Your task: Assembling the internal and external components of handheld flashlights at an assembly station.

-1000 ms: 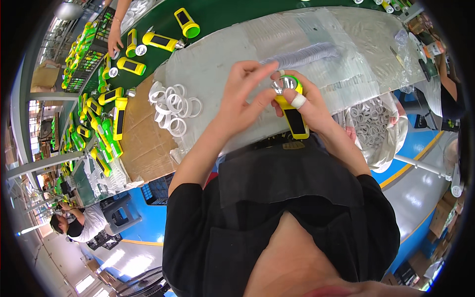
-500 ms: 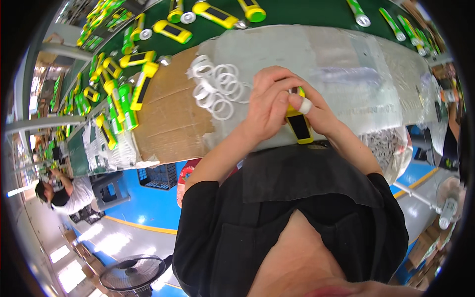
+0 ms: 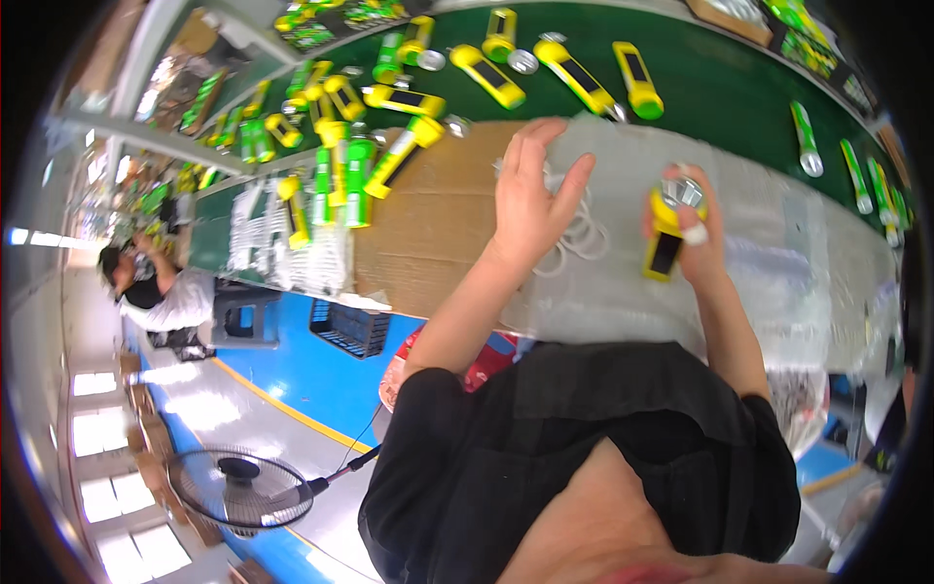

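Observation:
A yellow flashlight [image 3: 664,251] with a dark panel is in my right hand [image 3: 704,234], above the plastic-covered part of the bench. Its silver reflector head [image 3: 683,192] faces up. A white wrap is on my right thumb. Over the white rings [image 3: 584,237] I hold my left hand [image 3: 530,195] with fingers stretched and thumb apart, nothing in it. The hand and wrist hide part of the ring pile, and I cannot tell if the fingers touch it.
Yellow flashlights [image 3: 486,76] and loose silver reflectors [image 3: 522,62] lie on the green belt [image 3: 700,78] beyond. Green and yellow flashlights [image 3: 358,180] crowd the left, beside a brown cardboard sheet [image 3: 438,209]. A black crate [image 3: 348,328], fan [image 3: 241,487] and seated person [image 3: 161,282] are lower left.
My hands, clasped together around the flashlight before, are now apart. The right hand keeps the flashlight, while the left has opened over the rings. The whole view has shifted, showing more belt.

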Motion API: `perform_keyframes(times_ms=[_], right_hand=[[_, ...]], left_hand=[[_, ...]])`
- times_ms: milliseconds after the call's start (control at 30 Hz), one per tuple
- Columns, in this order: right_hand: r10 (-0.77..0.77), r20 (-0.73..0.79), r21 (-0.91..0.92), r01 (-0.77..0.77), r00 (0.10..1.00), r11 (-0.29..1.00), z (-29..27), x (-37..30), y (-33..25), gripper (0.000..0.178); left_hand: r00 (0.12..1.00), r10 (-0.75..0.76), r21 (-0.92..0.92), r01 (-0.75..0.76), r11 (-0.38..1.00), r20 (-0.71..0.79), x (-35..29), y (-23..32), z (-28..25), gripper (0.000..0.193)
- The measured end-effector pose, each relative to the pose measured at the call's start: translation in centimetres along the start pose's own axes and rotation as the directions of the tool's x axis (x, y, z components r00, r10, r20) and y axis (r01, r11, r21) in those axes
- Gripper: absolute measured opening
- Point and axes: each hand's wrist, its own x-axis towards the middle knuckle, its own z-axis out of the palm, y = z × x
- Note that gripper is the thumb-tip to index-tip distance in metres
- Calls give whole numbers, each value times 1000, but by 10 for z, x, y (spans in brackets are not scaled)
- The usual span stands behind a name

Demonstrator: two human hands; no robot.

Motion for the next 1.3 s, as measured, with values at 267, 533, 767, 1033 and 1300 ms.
perform_keyframes(times_ms=[267, 533, 767, 1033, 1300], right_hand=[[-11, 109, 20, 9, 994, 1000, -17, -12, 11, 45], [-81, 55, 40, 79, 995, 996, -24, -18, 12, 53], [-96, -31, 128, 100, 995, 987, -26, -14, 15, 38], [-104, -165, 37, 111, 981, 993, -40, -8, 9, 42], [-102, -167, 43, 111, 981, 993, -40, -10, 10, 43]], left_hand=[[808, -497, 617, 222, 755, 317, 6, -48, -10, 56], [954, -168, 448, 40, 893, 249, 8, -25, -9, 38], [582, -48, 303, -349, 887, 812, 6, 17, 56, 52], [658, -132, 208, -39, 977, 741, -9, 5, 73, 61], [646, 8, 117, -151, 982, 763, -13, 3, 60, 54]])
